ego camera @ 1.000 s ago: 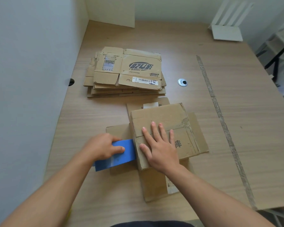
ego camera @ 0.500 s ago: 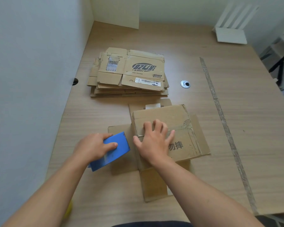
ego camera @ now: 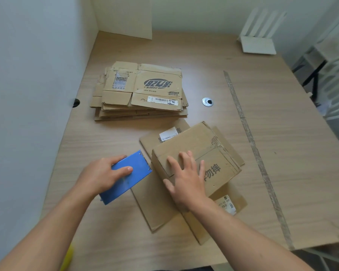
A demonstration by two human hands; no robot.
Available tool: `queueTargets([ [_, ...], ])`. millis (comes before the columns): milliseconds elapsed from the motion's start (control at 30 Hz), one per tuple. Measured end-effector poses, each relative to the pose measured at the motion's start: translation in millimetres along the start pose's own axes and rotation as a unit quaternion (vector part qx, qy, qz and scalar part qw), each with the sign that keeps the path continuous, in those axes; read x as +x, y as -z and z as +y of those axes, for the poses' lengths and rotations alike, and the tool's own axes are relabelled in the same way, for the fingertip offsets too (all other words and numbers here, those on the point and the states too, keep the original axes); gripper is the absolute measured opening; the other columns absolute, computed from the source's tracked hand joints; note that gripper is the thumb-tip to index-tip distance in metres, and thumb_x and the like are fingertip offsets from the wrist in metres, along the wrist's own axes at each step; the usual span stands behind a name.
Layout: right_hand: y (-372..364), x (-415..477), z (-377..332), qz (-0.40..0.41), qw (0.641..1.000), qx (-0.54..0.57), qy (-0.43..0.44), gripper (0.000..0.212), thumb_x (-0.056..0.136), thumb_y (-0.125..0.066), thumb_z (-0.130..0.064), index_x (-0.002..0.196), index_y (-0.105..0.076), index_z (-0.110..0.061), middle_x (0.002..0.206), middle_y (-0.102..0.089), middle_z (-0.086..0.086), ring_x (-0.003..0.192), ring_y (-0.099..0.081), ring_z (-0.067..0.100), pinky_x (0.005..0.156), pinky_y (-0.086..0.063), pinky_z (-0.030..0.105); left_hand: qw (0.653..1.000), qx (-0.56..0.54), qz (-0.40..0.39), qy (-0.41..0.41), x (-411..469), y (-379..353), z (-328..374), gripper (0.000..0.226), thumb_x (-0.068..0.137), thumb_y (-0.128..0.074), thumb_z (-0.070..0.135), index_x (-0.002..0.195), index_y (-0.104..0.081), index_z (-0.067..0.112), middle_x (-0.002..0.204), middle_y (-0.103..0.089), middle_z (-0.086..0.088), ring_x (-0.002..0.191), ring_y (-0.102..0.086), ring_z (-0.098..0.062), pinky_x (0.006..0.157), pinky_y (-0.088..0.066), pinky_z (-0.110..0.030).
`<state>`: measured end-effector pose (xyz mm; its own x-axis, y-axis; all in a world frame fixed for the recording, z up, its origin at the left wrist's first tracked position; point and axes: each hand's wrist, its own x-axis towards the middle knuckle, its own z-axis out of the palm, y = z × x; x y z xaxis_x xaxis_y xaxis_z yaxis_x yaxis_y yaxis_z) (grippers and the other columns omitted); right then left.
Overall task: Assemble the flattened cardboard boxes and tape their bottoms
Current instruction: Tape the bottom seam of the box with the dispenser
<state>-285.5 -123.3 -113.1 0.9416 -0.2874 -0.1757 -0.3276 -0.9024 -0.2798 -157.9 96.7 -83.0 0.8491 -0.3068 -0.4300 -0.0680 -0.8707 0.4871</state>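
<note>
on the table (ego camera: 282, 153), nearer than the stack of flattened boxes (ego camera: 141, 90), the upturned box (ego camera: 200, 145) shows its flap seam running from near left to far right. the right hand (ego camera: 186, 184) presses it with spread fingers. the left hand (ego camera: 100, 177), just beside the seam's left end, grips the blue dispenser (ego camera: 123, 189).

I seem to be in a plain room at home or in a small office, used as a packing corner; my wood-grain tabletop (ego camera: 282, 153) is pushed into a corner of bare white walls (ego camera: 27, 75); it has a metal-ringed cable hole (ego camera: 207, 102), as desks do; a white router (ego camera: 258, 46) with upright aerials stands at the far right; a stack of flattened boxes (ego camera: 141, 90) lies near the wall; a worn strip of old tape (ego camera: 250, 141) runs across the wood.
</note>
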Motion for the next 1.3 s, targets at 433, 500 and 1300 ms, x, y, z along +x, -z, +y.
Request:
queueTargets([
  [433, 13, -27, 74, -0.03, 0.997, -0.049, 0.053, 0.063, 0.099, -0.054, -0.034, 0.151, -0.02, -0.048, 0.166, 0.007, -0.01, 0.152, 0.019, 0.025, 0.115, 0.02, 0.053, 0.996, -0.036, -0.043, -0.076, -24, 6, 24, 0.059, 0.087, -0.072, 0.04, 0.137, -0.045, 0.053, 0.126, -0.06, 0.022, 0.107, -0.059, -0.008, 0.081, -0.045, -0.027],
  [500, 13, -34, 83, -0.035, 0.997, -0.054, 0.05, 0.065, 0.099, -0.053, -0.036, 0.151, -0.018, -0.051, 0.166, 0.012, -0.007, 0.151, 0.021, 0.027, 0.114, 0.021, 0.053, 0.994, -0.041, -0.054, -0.088, -26, 6, 30, 0.062, 0.087, -0.072, 0.037, 0.14, -0.044, 0.053, 0.129, -0.058, 0.022, 0.11, -0.059, -0.01, 0.089, -0.047, -0.032],
  [1300, 31, -23, 135, -0.059, 0.961, -0.012, 0.271, 0.06, 0.094, -0.065, -0.037, 0.149, -0.04, -0.038, 0.165, -0.02, -0.004, 0.154, -0.005, 0.027, 0.124, 0.0, 0.047, 0.978, 0.016, 0.016, -0.208, -53, -28, 79, 0.066, 0.091, -0.069, 0.036, 0.132, -0.028, 0.068, 0.12, -0.059, 0.025, 0.097, -0.06, -0.011, 0.081, -0.046, -0.023],
])
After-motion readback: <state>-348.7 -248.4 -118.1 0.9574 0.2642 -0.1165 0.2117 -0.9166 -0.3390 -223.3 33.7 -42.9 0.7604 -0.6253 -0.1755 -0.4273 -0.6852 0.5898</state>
